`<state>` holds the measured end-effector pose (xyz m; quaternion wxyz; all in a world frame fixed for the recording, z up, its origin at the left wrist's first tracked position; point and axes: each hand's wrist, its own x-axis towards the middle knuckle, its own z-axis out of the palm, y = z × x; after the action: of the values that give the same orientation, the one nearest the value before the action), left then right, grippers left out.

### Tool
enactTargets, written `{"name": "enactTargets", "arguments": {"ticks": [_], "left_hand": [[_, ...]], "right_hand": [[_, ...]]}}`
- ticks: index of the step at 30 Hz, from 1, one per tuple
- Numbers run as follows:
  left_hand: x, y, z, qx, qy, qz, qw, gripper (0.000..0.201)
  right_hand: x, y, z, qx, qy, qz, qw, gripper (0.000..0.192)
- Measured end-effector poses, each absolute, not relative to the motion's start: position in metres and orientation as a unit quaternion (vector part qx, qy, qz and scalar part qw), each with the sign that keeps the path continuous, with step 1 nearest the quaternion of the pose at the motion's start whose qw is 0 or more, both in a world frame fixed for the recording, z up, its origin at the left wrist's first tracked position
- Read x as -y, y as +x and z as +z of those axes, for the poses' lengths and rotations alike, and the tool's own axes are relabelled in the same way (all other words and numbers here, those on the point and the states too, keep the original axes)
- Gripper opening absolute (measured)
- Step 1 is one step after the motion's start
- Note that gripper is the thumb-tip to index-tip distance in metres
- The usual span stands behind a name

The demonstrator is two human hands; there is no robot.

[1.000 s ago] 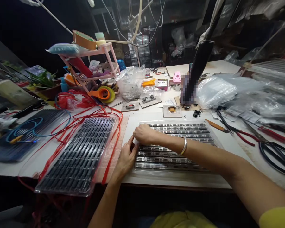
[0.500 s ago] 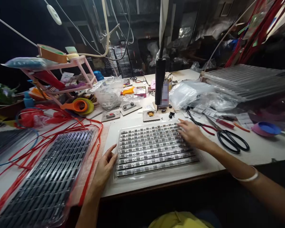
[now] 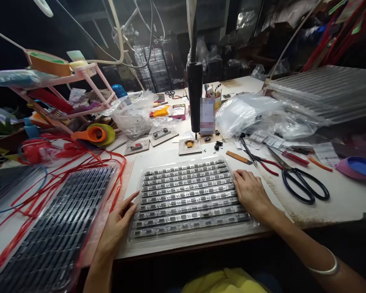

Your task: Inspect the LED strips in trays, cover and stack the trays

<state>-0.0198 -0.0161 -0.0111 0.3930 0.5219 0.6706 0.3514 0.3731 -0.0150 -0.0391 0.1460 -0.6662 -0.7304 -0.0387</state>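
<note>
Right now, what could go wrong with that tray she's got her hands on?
The tray lies near the table edge, with the left hand and right hand at its ends; a push toward the person might tip it off. The open scissors lie close to the right hand and could nick it.

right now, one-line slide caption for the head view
Both hands, left hand and right hand, flank a clear tray of component strips.

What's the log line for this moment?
left hand: open, at tray's left edge | right hand: open, flat on clear tray | scissors: beside
</note>
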Motion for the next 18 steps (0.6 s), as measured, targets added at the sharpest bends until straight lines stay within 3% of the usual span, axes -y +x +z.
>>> {"name": "enactTargets", "arguments": {"ticks": [5, 11, 15, 18], "left_hand": [[0.018, -0.017, -0.021, -0.67, 0.584, 0.339, 0.308, 0.059], [0.022, -0.015, -0.026, -0.655, 0.626, 0.328, 0.267, 0.05], [0.023, -0.014, -0.022, -0.652, 0.639, 0.307, 0.27, 0.051], [0.024, -0.015, -0.022, -0.65, 0.634, 0.315, 0.276, 0.059]], "right_hand": [[0.019, 0.378, -0.05, 0.689, -0.678, 0.039, 0.254, 0.042], [0.027, 0.372, -0.034, 0.551, -0.68, 0.275, 0.397, 0.051], [0.029, 0.369, -0.008, 0.44, -0.63, 0.396, 0.503, 0.055], [0.029, 0.365, 0.003, 0.395, -0.585, 0.493, 0.508, 0.066]]}}
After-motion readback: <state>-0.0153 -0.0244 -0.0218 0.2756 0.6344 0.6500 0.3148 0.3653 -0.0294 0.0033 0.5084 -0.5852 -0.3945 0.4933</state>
